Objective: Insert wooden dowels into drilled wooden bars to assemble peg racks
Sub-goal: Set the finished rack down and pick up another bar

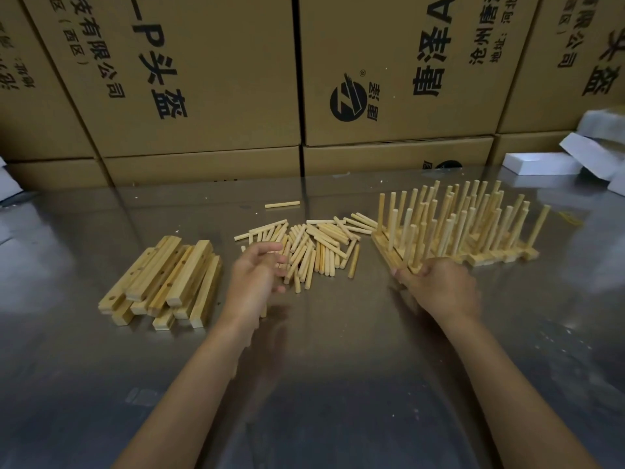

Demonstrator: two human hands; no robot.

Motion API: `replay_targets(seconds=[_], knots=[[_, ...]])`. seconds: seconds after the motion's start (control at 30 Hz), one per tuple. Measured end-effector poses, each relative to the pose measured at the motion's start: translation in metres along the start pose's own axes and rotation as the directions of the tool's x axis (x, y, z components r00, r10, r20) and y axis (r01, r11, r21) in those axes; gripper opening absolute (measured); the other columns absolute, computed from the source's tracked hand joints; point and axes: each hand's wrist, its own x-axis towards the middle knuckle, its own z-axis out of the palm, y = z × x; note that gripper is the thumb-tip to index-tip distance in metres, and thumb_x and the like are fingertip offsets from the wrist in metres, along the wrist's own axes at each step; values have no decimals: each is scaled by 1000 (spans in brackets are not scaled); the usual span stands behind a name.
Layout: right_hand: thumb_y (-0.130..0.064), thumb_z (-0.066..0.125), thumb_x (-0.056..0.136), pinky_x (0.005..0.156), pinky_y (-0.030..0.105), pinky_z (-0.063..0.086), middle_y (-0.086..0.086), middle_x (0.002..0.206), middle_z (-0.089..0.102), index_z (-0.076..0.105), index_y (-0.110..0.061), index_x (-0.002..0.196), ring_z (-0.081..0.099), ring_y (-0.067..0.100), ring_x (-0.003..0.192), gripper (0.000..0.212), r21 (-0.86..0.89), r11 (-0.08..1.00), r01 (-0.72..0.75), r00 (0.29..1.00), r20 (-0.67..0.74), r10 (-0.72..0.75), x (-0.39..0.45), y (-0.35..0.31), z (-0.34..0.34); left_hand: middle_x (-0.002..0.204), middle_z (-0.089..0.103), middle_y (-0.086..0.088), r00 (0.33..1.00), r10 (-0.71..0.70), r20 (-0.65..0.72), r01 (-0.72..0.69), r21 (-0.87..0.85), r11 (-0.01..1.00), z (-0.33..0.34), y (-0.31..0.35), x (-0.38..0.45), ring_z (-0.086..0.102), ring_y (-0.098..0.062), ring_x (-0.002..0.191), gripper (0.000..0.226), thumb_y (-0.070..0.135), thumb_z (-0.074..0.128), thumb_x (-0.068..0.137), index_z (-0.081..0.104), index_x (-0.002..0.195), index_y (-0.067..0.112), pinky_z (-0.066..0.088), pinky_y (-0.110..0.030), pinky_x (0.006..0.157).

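The right hand point(439, 286) is gripping the near end of a finished peg rack point(397, 247) toward the table's point(321, 384) right side, beside other racks point(473, 228). The left hand point(258, 275), blurred, is hovering with fingers seemingly loose over the loose dowels point(314, 245) mid-table. Drilled bars point(165, 279) are lying stacked toward the left edge.

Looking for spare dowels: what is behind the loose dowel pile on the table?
Behind the loose dowel pile, a single dowel lies alone on the steel table, and stacked cardboard boxes rise beyond it. Whatever sits behind the boxes is covered.
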Motion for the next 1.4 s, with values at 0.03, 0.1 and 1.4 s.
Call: replay_targets(seconds=[0.03, 0.1, 1.4], knots=[[-58, 66, 83, 51, 28, 33, -1, 53, 58, 59, -15, 56, 54, 17, 56, 51, 8, 1000, 1, 1000, 9, -1, 1, 1, -1, 110, 69, -9, 1000, 13, -17, -13, 16, 1000, -4, 1, 2, 64, -15, 83, 24, 9, 45, 102, 66, 107, 19, 54, -26, 62], [-52, 66, 86, 48, 27, 29, -9, 38, 45, 48, -15, 45, 48, 13, 47, 58, 87, 996, 20, 997, 75, -26, 3, 0, -1, 107, 69, -2, 992, 103, -77, -92, 130, 987, -12, 2, 4, 63, -14, 81, 22, 14, 46, 102, 65, 105, 26, 53, -30, 69], [-47, 55, 93, 99, 30, 31, -14, 129, 50, 58, -28, 120, 39, 6, 122, 33, 304, 552, 776, 490, 260, -832, -100, -77, 62, 83, 61, -16, 986, -112, 124, 157, -464, 872, -44, 16, 16, 66, -21, 60, 40, 4, 32, 94, 50, 130, 2, 59, -29, 54]])
